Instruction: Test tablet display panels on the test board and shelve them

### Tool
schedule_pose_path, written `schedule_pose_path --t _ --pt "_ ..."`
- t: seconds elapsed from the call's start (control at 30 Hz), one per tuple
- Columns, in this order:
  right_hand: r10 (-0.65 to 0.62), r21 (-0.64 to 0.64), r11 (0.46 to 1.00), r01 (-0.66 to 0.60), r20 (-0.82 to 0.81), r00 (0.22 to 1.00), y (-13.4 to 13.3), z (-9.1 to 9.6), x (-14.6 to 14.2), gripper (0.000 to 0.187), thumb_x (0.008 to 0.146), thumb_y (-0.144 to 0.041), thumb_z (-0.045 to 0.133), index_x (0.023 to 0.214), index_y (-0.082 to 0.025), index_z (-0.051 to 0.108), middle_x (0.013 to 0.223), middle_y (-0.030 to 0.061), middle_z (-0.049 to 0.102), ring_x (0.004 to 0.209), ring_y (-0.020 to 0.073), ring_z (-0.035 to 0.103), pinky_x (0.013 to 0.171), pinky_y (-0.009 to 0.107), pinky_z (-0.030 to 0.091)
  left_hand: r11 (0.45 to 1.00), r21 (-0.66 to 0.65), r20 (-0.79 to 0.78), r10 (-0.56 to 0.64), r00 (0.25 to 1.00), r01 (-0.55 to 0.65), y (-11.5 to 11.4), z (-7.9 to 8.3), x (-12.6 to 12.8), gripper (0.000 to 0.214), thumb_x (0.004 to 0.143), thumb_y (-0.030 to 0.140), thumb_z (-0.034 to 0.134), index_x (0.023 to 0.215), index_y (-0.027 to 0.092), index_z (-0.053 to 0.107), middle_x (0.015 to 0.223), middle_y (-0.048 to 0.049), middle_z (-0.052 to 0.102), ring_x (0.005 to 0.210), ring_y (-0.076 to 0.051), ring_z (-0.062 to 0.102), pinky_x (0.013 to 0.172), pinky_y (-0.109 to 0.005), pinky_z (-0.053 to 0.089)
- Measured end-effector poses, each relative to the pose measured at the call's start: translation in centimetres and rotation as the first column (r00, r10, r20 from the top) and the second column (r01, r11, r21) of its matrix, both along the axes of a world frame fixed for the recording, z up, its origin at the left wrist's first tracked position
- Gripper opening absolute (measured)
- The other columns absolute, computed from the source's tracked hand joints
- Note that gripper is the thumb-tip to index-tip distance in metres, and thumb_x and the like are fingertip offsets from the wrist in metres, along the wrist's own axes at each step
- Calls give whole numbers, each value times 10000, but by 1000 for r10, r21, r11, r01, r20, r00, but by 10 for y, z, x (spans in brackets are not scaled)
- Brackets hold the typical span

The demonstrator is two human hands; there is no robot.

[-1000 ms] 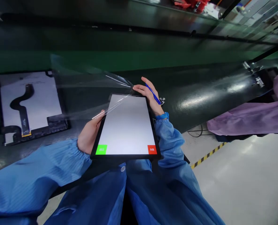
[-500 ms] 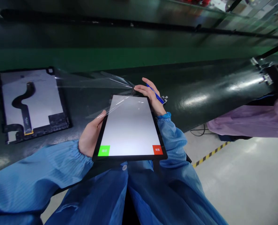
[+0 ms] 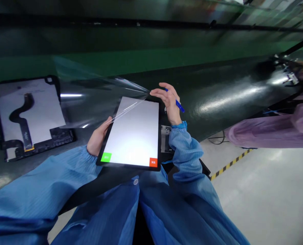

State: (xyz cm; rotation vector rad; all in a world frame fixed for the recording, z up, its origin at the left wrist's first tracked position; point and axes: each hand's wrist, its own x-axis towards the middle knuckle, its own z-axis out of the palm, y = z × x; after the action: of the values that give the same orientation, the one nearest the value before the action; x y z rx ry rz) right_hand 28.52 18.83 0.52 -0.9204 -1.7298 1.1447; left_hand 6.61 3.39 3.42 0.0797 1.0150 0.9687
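Note:
A black-framed tablet [image 3: 133, 132] shows a white screen with a green square at its lower left and a red one at its lower right. My left hand [image 3: 98, 137] grips its left edge, thumb on top, fingers hidden beneath. Above the far edge, my right hand [image 3: 170, 102] pinches a corner of a clear plastic film [image 3: 90, 98]. The film stretches away to the left and overlaps the tablet's upper left. A blue pen [image 3: 179, 106] is also tucked in my right hand's fingers.
An opened display panel [image 3: 43, 112] with a black ribbon cable lies on the dark bench [image 3: 212, 88] at the left. Electronic parts [image 3: 166, 139] show beside the tablet, under my right forearm. Another person's pink sleeve [image 3: 266, 132] is at the right, above the floor with striped tape [image 3: 230, 164].
My right hand has shifted slightly right and up with the film corner. More film spreads out at the left. The tablet has moved left and turned a little, uncovering parts beside it.

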Motion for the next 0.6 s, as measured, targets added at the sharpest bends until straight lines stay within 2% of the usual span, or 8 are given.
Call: schedule_pose_path --t 0.13,0.23,0.33,0.37,0.43,0.47,0.53,0.6 --pt "-87 183 980 73 68 994 -1 4 0 398 973 -601 354 1167 -265 446 1029 53 707 985 234 710 982 487 550 991 -6 -18 137 990 -137 2 -13 2 435 1034 348 404 1262 71 650 731 -38 779 627 -197 746 623 -244 614" --pt "-221 374 910 181 66 973 -9 23 5 366 966 -562 466 1167 -257 461 1187 69 669 1078 210 669 1012 452 528 978 -17 -7 208 978 -209 3 -20 5 438 1021 362 407 1274 107 657 860 -80 796 784 -244 771 735 -305 633" --pt "-302 487 832 265 -3 953 -29 50 11 305 988 -443 499 1222 -249 477 1325 82 608 1167 194 629 1068 430 492 976 -89 -30 196 980 -198 3 -20 6 471 1013 380 403 1283 80 645 894 -112 794 864 -277 766 790 -352 629" --pt "-271 504 836 217 37 962 -38 58 11 301 986 -406 512 1239 -244 488 1322 80 612 1178 199 628 1073 435 491 977 -110 -33 178 984 -180 3 -20 7 489 1012 390 395 1292 69 635 905 -124 792 880 -289 764 805 -376 627" --pt "-138 509 861 -13 259 956 -56 67 7 347 958 -394 571 1259 -228 522 1315 82 629 1237 237 606 1089 471 483 982 -112 -26 153 988 -155 3 -18 7 518 1007 416 387 1311 67 620 925 -135 790 900 -308 759 825 -417 621" --pt "-58 484 860 -161 405 912 -65 67 3 403 935 -424 606 1275 -220 534 1341 87 624 1297 270 568 1110 503 463 984 -105 -17 142 990 -143 2 -17 8 529 1005 429 383 1323 75 613 936 -134 790 916 -315 756 839 -432 616" --pt "64 393 828 -400 642 764 -78 60 -9 580 878 -511 670 1350 -212 516 1459 104 550 1431 338 424 1165 580 381 987 -86 -13 139 990 -139 1 -16 10 546 1002 445 379 1364 93 587 957 -125 790 963 -325 745 875 -449 602" --pt "115 330 787 -522 752 649 -88 45 -20 705 847 -555 690 1419 -204 474 1559 120 435 1494 374 301 1192 636 305 984 -88 -40 152 988 -155 0 -16 11 551 999 440 389 1410 110 549 966 -111 790 1002 -327 734 908 -453 588"
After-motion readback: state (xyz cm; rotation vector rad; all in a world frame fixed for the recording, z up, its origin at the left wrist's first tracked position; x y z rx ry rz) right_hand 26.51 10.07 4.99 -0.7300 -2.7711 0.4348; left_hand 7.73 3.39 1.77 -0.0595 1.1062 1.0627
